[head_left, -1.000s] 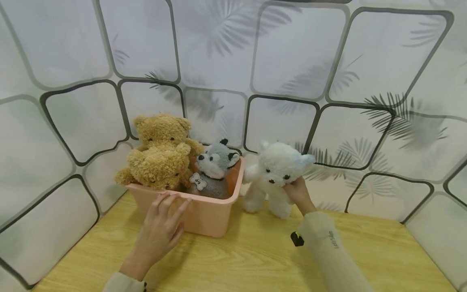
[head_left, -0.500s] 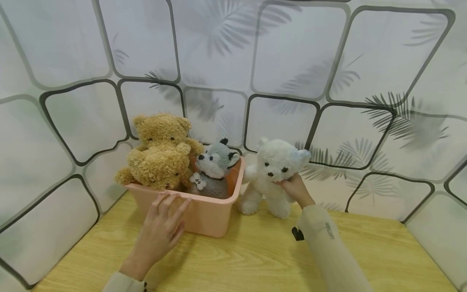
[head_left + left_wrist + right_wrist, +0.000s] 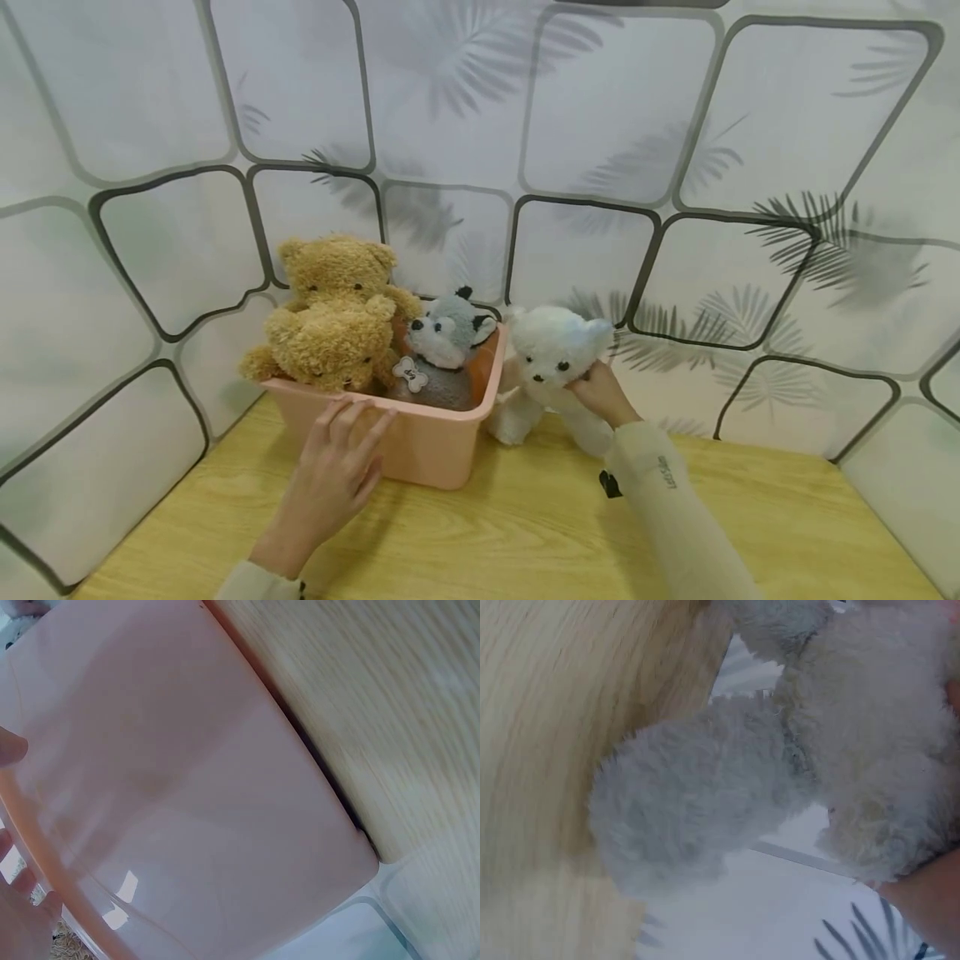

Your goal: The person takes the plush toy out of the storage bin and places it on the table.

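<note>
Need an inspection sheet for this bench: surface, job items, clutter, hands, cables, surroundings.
Surface: yellow wood-grain table.
Job items: pink plastic bin with rounded corners, on the table. Inside: golden-brown curly plush bear, second golden-brown curly plush bear in front, face tipped down, and grey-and-white plush dog with white bone-shaped tag. White fluffy plush bear: outside the bin, beside it.
Clutter: small black object by the right cuff; can't tell what.
Hands: left hand rests its fingers on the bin's front rim; right hand grips the white bear below its head.
Cables: nothing seen.
Surroundings: pale backdrop printed with dark rounded outlines and grey fronds.
</note>
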Tool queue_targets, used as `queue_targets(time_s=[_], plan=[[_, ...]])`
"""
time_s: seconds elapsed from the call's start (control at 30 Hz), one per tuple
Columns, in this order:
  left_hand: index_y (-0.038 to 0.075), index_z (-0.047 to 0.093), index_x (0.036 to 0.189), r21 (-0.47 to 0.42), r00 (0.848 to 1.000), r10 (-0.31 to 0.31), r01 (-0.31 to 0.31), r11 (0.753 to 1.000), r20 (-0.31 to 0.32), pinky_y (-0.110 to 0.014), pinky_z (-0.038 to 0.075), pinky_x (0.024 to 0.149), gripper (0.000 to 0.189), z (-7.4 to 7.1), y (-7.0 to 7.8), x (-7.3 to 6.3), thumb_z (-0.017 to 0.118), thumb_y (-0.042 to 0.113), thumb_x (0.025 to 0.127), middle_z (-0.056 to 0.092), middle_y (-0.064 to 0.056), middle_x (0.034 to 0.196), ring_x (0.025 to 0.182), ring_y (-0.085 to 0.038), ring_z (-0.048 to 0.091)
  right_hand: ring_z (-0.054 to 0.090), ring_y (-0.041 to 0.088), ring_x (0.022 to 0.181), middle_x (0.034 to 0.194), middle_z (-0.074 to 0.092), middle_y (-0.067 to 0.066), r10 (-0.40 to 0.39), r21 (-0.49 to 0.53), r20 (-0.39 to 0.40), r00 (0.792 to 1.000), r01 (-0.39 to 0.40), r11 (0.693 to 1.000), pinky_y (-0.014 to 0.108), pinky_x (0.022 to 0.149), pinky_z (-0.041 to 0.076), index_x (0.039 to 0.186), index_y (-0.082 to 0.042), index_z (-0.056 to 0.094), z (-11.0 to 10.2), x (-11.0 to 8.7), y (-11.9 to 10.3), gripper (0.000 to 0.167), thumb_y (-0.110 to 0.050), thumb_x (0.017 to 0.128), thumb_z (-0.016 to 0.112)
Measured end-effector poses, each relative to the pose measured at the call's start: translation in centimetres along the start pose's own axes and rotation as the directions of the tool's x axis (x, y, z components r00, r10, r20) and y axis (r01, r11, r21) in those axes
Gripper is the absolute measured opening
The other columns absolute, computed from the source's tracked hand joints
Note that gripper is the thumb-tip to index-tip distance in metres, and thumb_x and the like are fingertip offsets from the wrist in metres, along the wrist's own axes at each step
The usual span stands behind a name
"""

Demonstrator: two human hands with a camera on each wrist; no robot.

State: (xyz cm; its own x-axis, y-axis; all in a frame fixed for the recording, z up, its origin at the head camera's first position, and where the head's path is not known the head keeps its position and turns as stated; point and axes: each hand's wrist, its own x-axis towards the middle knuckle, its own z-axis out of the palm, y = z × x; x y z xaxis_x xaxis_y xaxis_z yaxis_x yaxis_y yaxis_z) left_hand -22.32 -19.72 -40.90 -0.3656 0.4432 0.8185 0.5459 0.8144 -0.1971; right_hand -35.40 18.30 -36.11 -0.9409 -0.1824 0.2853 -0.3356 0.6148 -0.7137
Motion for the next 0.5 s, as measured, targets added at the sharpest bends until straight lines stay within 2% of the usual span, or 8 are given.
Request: queue_targets(time_s=[0.07,0.17,0.3,0.5], plan=[[0.006,0.054,0.142,0.008,1.000,0.001,-0.001,1.000,0.010,-0.061,0.038,0.104,0.049,0.0,0.1,0.0,0.037,0.027,0.101,0.048,-0.029,0.130,0.121,-0.049,0.046,0.053,0.047,0.124,0.134,0.055,0.032,0.036,0.047,-0.007,0.999,-0.035,0.998,0.060,0.104,0.043,0.137,0.011,0.049,0.0,-0.1,0.2,0.051,-0.002,0.089,0.057],[0.005,0.055,0.141,0.007,1.000,0.001,-0.002,1.000,0.010,-0.061,0.038,0.104,0.050,0.1,0.1,0.1,0.039,0.026,0.099,0.049,-0.029,0.130,0.122,-0.050,0.046,0.050,0.048,0.127,0.137,0.053,0.033,0.055,0.069,-0.009,0.998,-0.055,0.996,0.060,0.107,0.041,0.139,0.011,0.047,0.1,-0.1,0.5,0.055,-0.003,0.087,0.059],[0.005,0.054,0.141,0.019,0.999,-0.007,0.007,1.000,0.034,-0.061,0.037,0.106,0.051,0.0,0.0,0.1,0.041,0.027,0.097,0.048,-0.029,0.132,0.123,-0.050,0.045,0.048,0.049,0.130,0.139,0.052,0.033,0.024,0.057,-0.014,1.000,-0.023,0.998,0.060,0.109,0.039,0.142,0.011,0.045,0.2,0.1,0.7,0.061,-0.006,0.088,0.065],[0.005,0.054,0.142,0.028,0.999,-0.011,0.010,1.000,0.047,-0.060,0.036,0.107,0.051,-0.1,0.0,-0.1,0.036,0.030,0.101,0.047,-0.029,0.132,0.124,-0.049,0.045,0.042,0.049,0.137,0.148,0.044,0.032,0.000,0.041,-0.049,0.999,0.002,0.999,0.060,0.114,0.033,0.153,0.005,0.035,0.9,0.4,1.2,0.073,-0.016,0.092,0.071]])
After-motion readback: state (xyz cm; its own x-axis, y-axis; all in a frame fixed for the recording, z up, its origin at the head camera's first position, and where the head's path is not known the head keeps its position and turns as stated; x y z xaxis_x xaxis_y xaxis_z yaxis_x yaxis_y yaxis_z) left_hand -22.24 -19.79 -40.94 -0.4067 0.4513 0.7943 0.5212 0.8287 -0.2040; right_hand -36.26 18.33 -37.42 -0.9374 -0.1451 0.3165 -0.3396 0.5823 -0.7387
